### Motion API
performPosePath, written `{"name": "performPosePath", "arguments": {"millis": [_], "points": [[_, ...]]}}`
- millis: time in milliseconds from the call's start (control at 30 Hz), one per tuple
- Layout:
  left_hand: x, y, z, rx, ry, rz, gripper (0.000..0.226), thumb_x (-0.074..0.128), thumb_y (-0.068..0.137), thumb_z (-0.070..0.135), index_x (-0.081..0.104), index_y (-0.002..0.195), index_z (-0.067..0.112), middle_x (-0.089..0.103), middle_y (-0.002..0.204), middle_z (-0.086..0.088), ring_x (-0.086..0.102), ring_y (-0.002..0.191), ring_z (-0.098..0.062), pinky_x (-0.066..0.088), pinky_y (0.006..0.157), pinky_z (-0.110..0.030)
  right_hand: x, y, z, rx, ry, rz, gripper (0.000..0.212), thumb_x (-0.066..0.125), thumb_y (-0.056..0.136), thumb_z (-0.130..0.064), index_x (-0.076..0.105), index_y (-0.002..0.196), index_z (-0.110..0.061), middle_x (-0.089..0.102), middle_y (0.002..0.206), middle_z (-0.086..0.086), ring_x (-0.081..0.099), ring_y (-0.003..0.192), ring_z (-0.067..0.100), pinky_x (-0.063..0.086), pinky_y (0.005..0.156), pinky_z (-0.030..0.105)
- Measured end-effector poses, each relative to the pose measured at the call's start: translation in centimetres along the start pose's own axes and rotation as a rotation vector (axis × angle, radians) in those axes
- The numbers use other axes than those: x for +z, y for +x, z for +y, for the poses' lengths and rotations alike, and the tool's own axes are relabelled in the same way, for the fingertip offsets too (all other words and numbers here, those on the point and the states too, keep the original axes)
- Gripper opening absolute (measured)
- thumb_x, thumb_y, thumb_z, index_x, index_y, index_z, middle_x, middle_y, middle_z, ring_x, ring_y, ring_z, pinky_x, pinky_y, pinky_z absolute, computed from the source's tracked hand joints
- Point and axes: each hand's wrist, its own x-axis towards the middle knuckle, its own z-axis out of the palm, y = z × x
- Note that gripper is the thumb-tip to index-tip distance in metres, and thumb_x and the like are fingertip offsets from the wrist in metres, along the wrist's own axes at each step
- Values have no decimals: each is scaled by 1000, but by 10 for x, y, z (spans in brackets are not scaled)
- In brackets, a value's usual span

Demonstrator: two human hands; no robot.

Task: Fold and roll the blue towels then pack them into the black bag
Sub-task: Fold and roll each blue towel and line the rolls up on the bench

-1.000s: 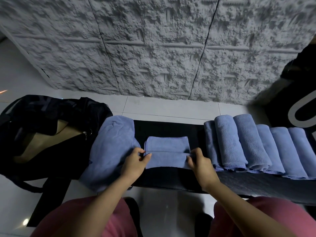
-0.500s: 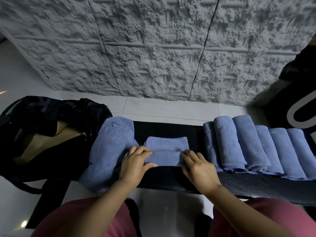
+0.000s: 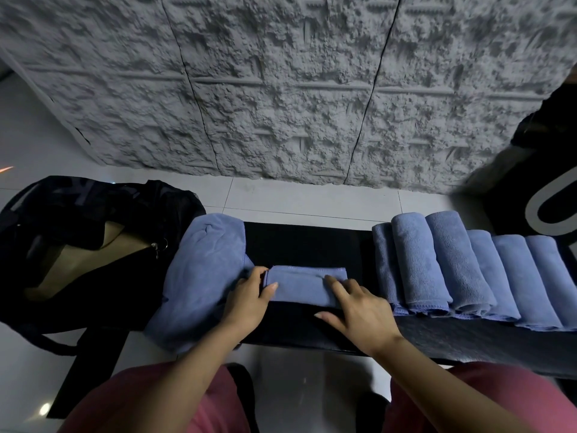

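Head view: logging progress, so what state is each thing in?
Bag, open.
Loose towel, unfolded, crumpled.
Middle towel, folded, under both hands.
Rolls, rolled, side by side.
Left hand, pinches middle towel's end.
Right hand, fingers flat on middle towel.

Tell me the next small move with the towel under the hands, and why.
Probably roll the folded towel from its near edge toward the wall. It lies flat on the black mat, not yet a roll like the rolled towels on the right. The left hand pinches its left end and the right hand presses straight fingers on its right part.
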Motion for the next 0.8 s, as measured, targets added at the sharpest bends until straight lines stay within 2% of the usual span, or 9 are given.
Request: {"name": "performPosePath", "arguments": {"millis": [100,167,267,333,433,533,600,700,800], "points": [[-1,-1,5,-53,21,-31,30,41,95,45,54,105,21,63,93,0,60,88,-21,49,78,-36,0,-1,-3,-5,-26,-95,71,13,83,-77,48,122,-30,65,82,-3,64,59,16,41,40,27],[1,-1,7,-71,-77,7,27,47,93,44,51,90,18,57,76,2,57,76,-19,46,65,-32,-1,-1,-6,7,2,-163,80,0,77,-79,44,122,-30,65,85,-3,65,68,19,38,49,28],[2,-3,11,-196,-282,150,36,63,85,43,45,89,13,53,71,-3,54,64,-19,43,54,-26,-3,1,-9,54,94,-260,58,19,86,-72,41,115,-27,67,90,0,65,80,22,37,57,31],[0,-8,19,-349,-448,47,44,61,83,50,51,93,9,63,71,-10,63,56,-22,52,50,-28,-8,1,-11,66,156,-283,47,30,90,-66,42,112,-26,67,91,0,64,81,23,43,62,34],[-5,-13,28,-464,-645,-155,43,57,87,51,57,98,9,70,85,-21,72,70,-29,59,62,-33,-11,-5,-13,23,244,-335,44,34,91,-65,43,112,-27,66,93,-1,63,83,23,48,69,36],[-9,-16,32,-460,-854,-224,36,60,90,35,57,112,7,66,107,-21,69,91,-31,57,81,-40,-16,-12,-13,-16,344,-367,42,37,91,-63,44,110,-25,64,93,-1,61,85,23,44,69,36],[-12,-23,38,-452,-983,-226,26,56,93,25,56,112,8,63,112,-18,65,97,-28,52,88,-44,-18,-17,-12,-30,383,-365,42,38,91,-64,43,108,-26,61,89,-3,60,83,23,44,68,36],[-22,-35,53,-363,-1036,-184,12,53,93,16,59,102,10,67,102,-14,64,97,-26,49,90,-47,-32,-25,-12,-36,443,-358,43,40,88,-67,40,109,-29,59,90,-4,59,83,23,43,67,36],[-38,-39,71,-312,-1021,-96,14,54,93,15,60,104,8,65,103,-13,64,96,-28,53,78,-42,-65,-25,-6,-29,443,-258,48,33,82,-78,46,101,-35,58,96,-10,58,87,13,44,70,35]]}}
